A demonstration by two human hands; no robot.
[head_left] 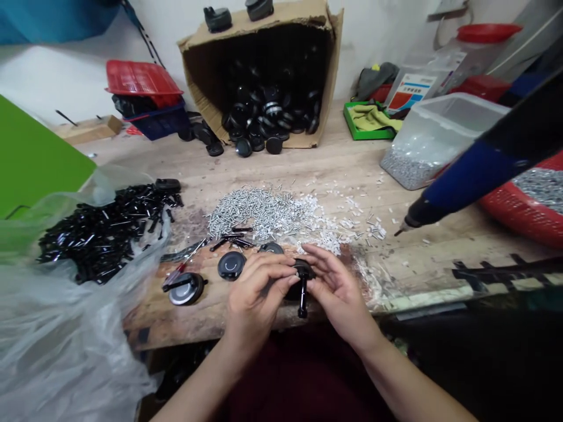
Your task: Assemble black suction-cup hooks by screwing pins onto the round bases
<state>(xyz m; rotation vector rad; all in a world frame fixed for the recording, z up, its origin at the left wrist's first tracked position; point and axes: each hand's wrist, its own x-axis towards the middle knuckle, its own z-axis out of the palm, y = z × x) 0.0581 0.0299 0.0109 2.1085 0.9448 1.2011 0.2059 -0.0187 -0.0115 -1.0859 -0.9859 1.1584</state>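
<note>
My left hand (259, 284) and my right hand (341, 287) both pinch a black round lid near the bench's front edge. A glossy black handle piece (302, 296) points from this lid toward me; the fingers cover much of the lid. Left of my hands lies another round black lid (231, 265), with part of a further lid (271, 248) behind my left fingers. Farther left, a lid with a handle across its top (187, 289) sits beside a red-handled screwdriver (176, 273). Several loose black handle pieces (233, 239) lie beyond.
Silver pins (241, 211) and small white pieces (329, 237) are heaped ahead. A plastic bag (88, 316) spills black handle pieces (109, 228) at left. Behind stands a cardboard box (332, 76) of lids. A blue power screwdriver (466, 181) hangs at right, near a clear tub (444, 129).
</note>
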